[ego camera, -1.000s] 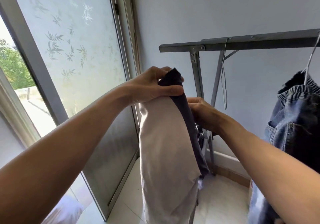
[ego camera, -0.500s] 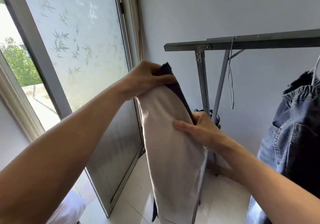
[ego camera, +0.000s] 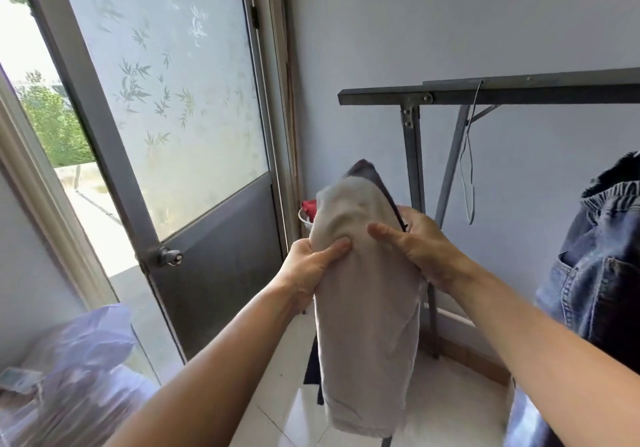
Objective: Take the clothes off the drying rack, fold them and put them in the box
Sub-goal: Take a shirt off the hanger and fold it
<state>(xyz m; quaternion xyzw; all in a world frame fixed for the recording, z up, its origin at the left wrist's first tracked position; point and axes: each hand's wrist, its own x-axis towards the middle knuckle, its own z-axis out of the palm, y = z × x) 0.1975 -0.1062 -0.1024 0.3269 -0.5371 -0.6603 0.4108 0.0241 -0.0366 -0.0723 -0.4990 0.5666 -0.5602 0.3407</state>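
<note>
Garment in hand: one beige garment (ego camera: 367, 294) with a dark layer behind, off the rack (ego camera: 485, 91), held upright near centre, partly folded lengthwise.
Left hand (ego camera: 311, 266): fingers curled, pinching the garment's left edge.
Right hand (ego camera: 419, 242): thumb in front, fingers behind, gripping its right edge.
Done: this piece is off the rack; folding looks under way.
Left: finish the fold, box it; the box is not in view.
On the rack: one pair of jeans (ego camera: 595, 273) at right, one bare hanger (ego camera: 467, 169).
Hands: two.
</note>
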